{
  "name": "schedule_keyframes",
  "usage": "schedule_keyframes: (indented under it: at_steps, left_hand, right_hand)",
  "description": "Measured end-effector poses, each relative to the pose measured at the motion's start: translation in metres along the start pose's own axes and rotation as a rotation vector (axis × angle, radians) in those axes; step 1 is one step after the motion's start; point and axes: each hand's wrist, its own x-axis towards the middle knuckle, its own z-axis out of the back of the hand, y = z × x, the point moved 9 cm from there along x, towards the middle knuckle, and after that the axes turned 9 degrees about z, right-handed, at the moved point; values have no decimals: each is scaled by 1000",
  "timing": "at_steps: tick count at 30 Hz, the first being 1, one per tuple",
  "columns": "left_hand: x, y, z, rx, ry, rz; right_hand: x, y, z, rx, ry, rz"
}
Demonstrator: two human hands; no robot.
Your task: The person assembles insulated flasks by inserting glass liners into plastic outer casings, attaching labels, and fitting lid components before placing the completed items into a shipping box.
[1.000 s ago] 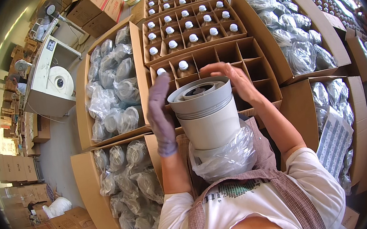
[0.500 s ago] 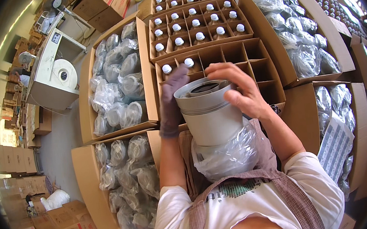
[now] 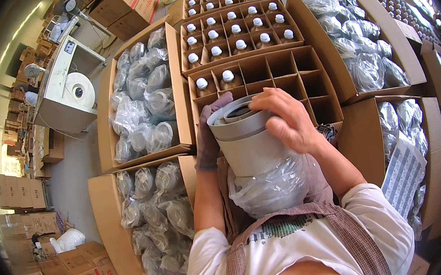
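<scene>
A grey plastic cylinder (image 3: 257,152) with a smaller ring (image 3: 239,111) set in its open top stands in front of my chest. A clear plastic bag (image 3: 269,189) is bunched around its lower part. My left hand (image 3: 212,130), in a dark glove, is closed against the left side near the rim, its fingertips partly behind it. My bare right hand (image 3: 288,119) bends over the right side of the rim, fingers reaching the inner ring. Just beyond is a divided carton (image 3: 279,80) with two white-capped brown bottles (image 3: 229,80) showing in its back-left cells.
Farther back, divided cartons (image 3: 244,54) hold rows of capped bottles. Open cartons of plastic-wrapped items flank me on the left (image 3: 104,133) and right (image 3: 428,158). A printed sheet (image 3: 403,166) lies on the right one. A white machine (image 3: 62,92) stands far left.
The cylinder has shifted slightly left and its top has tipped. My right hand has moved down and in, onto the rim, and my left hand has dropped lower along the side.
</scene>
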Motion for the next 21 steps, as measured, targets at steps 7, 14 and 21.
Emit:
schedule_keyframes:
  at_steps: [7, 14, 21]
  left_hand:
    - [-39, -78, -87, 794, -52, -620]
    - [-47, -93, -92, 643, -100, -499]
    - [-25, -46, -28, 310, -166, -230]
  right_hand:
    - [-40, -104, -24, 870, -281, -535]
    - [-45, -119, -18, 845, -325, -645]
    - [-23, -19, 11, 32, -79, -205]
